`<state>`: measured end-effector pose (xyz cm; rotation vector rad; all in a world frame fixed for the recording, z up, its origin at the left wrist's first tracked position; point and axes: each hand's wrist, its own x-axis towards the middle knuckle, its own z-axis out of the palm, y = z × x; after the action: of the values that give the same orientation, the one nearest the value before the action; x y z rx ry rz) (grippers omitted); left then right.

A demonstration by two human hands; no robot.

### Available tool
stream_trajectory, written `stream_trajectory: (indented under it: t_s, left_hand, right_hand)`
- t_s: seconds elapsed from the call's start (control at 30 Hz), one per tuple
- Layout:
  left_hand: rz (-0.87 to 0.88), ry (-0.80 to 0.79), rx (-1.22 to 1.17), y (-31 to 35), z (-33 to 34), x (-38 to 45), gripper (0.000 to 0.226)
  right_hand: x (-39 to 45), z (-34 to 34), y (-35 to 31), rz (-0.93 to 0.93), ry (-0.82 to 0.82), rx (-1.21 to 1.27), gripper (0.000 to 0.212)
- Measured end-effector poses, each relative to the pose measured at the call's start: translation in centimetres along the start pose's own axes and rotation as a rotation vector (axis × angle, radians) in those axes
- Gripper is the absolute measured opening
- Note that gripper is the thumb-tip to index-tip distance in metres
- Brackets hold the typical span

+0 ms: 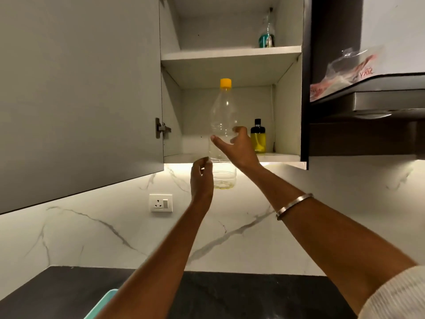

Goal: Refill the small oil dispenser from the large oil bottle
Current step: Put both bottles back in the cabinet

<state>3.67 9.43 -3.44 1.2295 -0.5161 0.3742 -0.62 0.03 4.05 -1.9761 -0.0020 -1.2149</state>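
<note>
Large oil bottle (223,125): clear plastic, yellow cap (225,82), upright, nearly empty, with a thin layer of yellow oil at the base. It sits in front of the open wall cabinet (287,107), its base below the level of the lower shelf (276,157) and in front of the lit strip under the cabinet.

Right hand (236,146): raised at the bottle's mid-body, thumb on the left side and fingers curved around the right side. The hand grips the bottle around its middle. A metal bangle (294,206) sits on the right forearm, and a cream sleeve (395,295) shows at the lower right corner.

Left hand (201,178): positioned at the lower left of the bottle, fingers curled, fingertips touching the bottle wall near the base. Whether it bears weight cannot be told.

Small oil dispenser (258,137): stands upright on the lower shelf, at the right rear of the compartment, just beside the right hand and apart from it. Black top, transparent body holding yellow oil.

Other items: a clear bottle with a green label (266,35) on the upper shelf; cabinet door (80,88) swung open to the left; a plastic packet (349,70) on top of the range hood (368,104) at right; a wall socket (161,202) on the marble backsplash; dark bench (230,295) below; a teal edge (103,302) at the bottom of the frame.
</note>
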Motion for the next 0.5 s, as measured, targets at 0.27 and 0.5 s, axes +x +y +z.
stream_trajectory:
  t_s: [0.27, 0.5]
  left_hand:
    - [0.108, -0.105, 0.073, 2.9, 1.7, 4.0, 0.041]
    - [0.122, -0.174, 0.142, 4.5, 3.7, 8.5, 0.053]
  right_hand:
    - [5.1, 0.0, -2.1, -0.021, 0.017, -0.057, 0.084]
    - [9.6, -0.2, -2.6, -0.029, 0.032, -0.053, 0.077]
